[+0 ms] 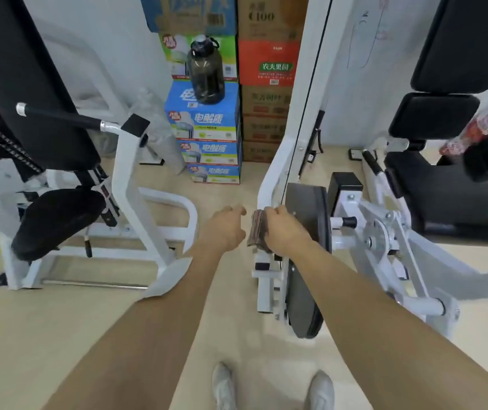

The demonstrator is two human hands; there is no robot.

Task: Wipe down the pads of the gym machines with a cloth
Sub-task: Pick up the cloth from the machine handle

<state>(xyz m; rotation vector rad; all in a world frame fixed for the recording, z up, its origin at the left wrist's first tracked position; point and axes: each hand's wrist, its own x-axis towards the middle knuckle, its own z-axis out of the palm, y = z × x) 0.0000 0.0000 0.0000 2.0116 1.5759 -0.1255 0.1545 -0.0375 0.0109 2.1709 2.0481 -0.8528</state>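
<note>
Your right hand (285, 232) grips a folded, striped brownish cloth (258, 230) against the white steel frame (266, 199), beside the grey oval guard. Your left hand (226, 229), at nine o'clock of it, is loosely curled, empty.

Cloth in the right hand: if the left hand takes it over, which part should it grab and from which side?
Probably the exposed left edge of the cloth. It sticks out bunched from under the right hand, facing the left hand, which hovers just beside it with its fingers curled. Come in from the left; the right side is covered by the hand and backed by the machine's grey disc.
</note>
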